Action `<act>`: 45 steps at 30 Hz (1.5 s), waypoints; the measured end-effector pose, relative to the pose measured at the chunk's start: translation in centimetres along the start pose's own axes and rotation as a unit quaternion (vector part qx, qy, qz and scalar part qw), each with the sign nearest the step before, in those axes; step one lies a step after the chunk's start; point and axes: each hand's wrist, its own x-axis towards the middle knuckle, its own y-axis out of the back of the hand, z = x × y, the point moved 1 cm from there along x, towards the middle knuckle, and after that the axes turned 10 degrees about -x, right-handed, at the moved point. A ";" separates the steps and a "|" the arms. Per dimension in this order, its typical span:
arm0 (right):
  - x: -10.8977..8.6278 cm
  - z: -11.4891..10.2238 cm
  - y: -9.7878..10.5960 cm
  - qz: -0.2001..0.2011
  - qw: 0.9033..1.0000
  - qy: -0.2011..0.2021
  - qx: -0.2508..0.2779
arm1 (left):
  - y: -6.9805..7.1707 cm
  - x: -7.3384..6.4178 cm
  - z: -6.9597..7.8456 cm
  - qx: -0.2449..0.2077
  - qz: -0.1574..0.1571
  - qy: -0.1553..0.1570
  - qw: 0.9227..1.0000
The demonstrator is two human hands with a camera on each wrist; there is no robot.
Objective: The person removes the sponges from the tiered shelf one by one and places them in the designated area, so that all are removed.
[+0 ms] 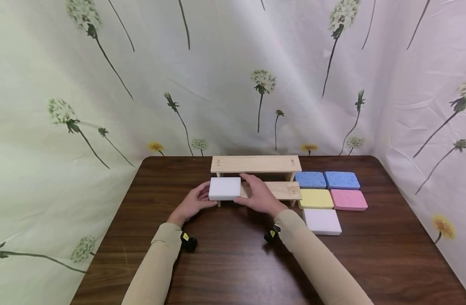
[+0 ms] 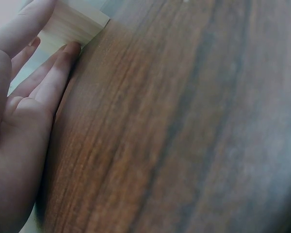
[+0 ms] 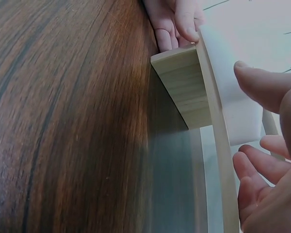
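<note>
A white sponge [image 1: 224, 189] lies flat on the left end of the lower wooden shelf [image 1: 280, 190]. At its left end is my left hand [image 1: 192, 202], thumb near the shelf's front edge and fingers extended beside the sponge. The left wrist view has these fingers [image 2: 56, 80] straight, close to the shelf's leg. My right hand [image 1: 260, 195] spans the sponge's right end, thumb at the front corner and a fingertip at the back corner. In the right wrist view its lower fingers [image 3: 250, 167] are loosely bent beyond the sponge's end.
An upper wooden shelf [image 1: 255, 164] stands behind the lower one. To the right lie blue sponges [image 1: 310, 180], a yellow sponge [image 1: 316, 198], a pink sponge [image 1: 349, 199] and another white sponge [image 1: 322, 221]. Floral cloth [image 1: 225, 84] hangs behind the dark wooden table [image 1: 225, 262].
</note>
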 end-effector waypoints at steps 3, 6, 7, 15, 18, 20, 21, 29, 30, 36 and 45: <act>0.2 -0.1 -0.1 0.003 1.000 0.002 -0.010 | 0.0 0.0 0.0 -0.004 0.001 0.000 1.000; 0.3 -0.2 -0.2 0.002 1.000 0.000 -0.020 | 0.0 0.0 0.1 -0.003 0.001 0.002 1.000; 0.2 -0.2 -0.2 0.003 1.000 0.000 -0.022 | 0.0 0.0 0.1 -0.006 0.002 0.006 1.000; 0.0 -0.4 -0.1 0.000 1.000 -0.011 -0.026 | -0.1 -0.1 0.2 -0.011 -0.002 0.015 1.000; -0.1 -0.4 -0.1 0.001 1.000 -0.012 -0.023 | -0.1 -0.2 0.2 -0.011 -0.006 0.014 1.000; -0.2 -0.4 -0.1 0.001 1.000 -0.013 -0.021 | -0.1 -0.2 0.1 -0.011 -0.006 0.014 1.000; -0.3 -0.4 -0.1 0.002 1.000 -0.013 -0.020 | -0.1 -0.2 0.1 -0.010 -0.007 0.014 1.000; -0.6 -0.1 0.1 0.006 1.000 -0.003 -0.017 | -0.2 -0.2 0.2 -0.007 -0.001 0.013 1.000; -0.6 0.0 0.1 0.008 1.000 -0.001 -0.016 | -0.2 -0.2 0.2 -0.007 -0.002 0.013 1.000; -1.5 0.3 0.8 0.011 1.000 -0.002 -0.014 | 0.0 0.0 0.1 -0.010 -0.008 0.006 1.000; -3.0 1.0 1.8 0.009 1.000 -0.015 -0.026 | 0.1 0.1 0.1 -0.011 -0.002 0.013 1.000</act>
